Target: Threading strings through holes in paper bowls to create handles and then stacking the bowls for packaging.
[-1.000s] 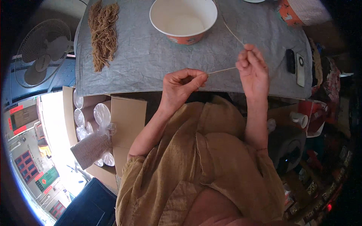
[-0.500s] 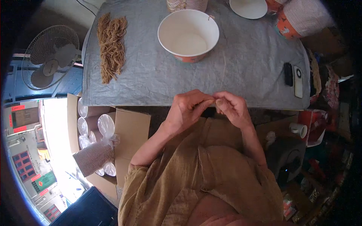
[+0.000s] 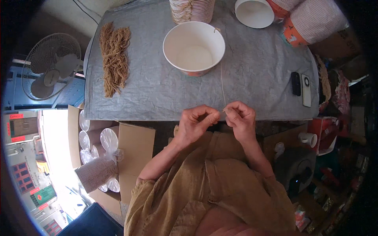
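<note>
Near the table's front edge my left hand (image 3: 197, 122) and my right hand (image 3: 241, 120) face each other, a small gap between their fingertips. A thin pale string (image 3: 223, 86) runs from beside the bucket down to my right thumb and forefinger, which pinch it. My left thumb and forefinger are pressed together as well; what lies between them is too small to make out. Beyond my hands stands a white-lined paper bucket (image 3: 193, 49) with orange on its outside. A bit of brown cord is knotted through its rim at the right.
On the grey-covered table (image 3: 153, 98) lies a bundle of brown cords (image 3: 115, 59) at left. Stacked paper buckets (image 3: 193, 11) stand behind, with more stacks (image 3: 315, 21) at far right. Two small devices (image 3: 306, 90) lie at right. Below left, an open carton (image 3: 136, 145) holds wrapped cups.
My hands have come slightly apart at the fingertips, and the string now shows between the bucket and my right fingers. The whole view has shifted a little, so the table sits lower.
</note>
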